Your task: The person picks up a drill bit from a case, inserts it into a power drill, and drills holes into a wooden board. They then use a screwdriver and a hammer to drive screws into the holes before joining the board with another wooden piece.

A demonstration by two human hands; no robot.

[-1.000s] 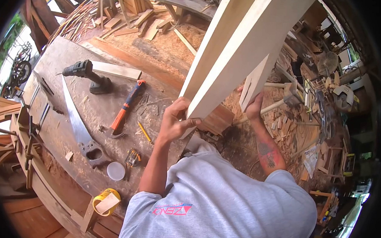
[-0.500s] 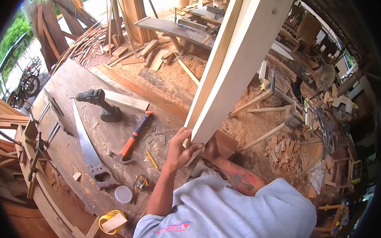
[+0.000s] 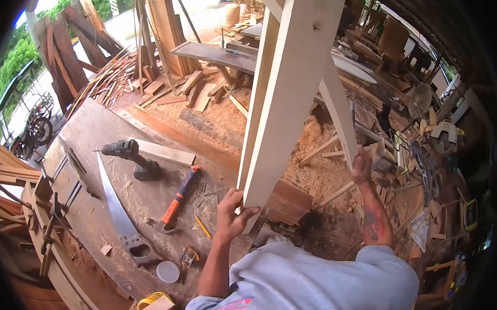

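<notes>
A pale wooden frame (image 3: 287, 101) with long legs stands tilted in front of me, its top outside the view. My left hand (image 3: 235, 214) is closed round the lower end of its near leg, at the workbench edge. Out to the right, my right hand (image 3: 361, 166) grips the lower end of a thinner slanting leg (image 3: 338, 112). Left of my left hand, on the workbench (image 3: 89, 120), lie a pencil (image 3: 202, 226), an orange-and-blue hammer (image 3: 179, 199), a cordless drill (image 3: 129, 154) and a handsaw (image 3: 116, 207).
A white round lid (image 3: 168, 272), a small yellow-and-black tool (image 3: 189, 258) and a yellow roll (image 3: 156, 304) sit near the bench's front. Sawdust (image 3: 222, 123) and offcuts cover the ground beyond. A mallet-like tool (image 3: 370, 160) and scrap wood lie at right.
My right hand has moved from beside the near leg out to the right, onto the slanting leg. The frame has swung left and more upright; my left hand keeps its grip.
</notes>
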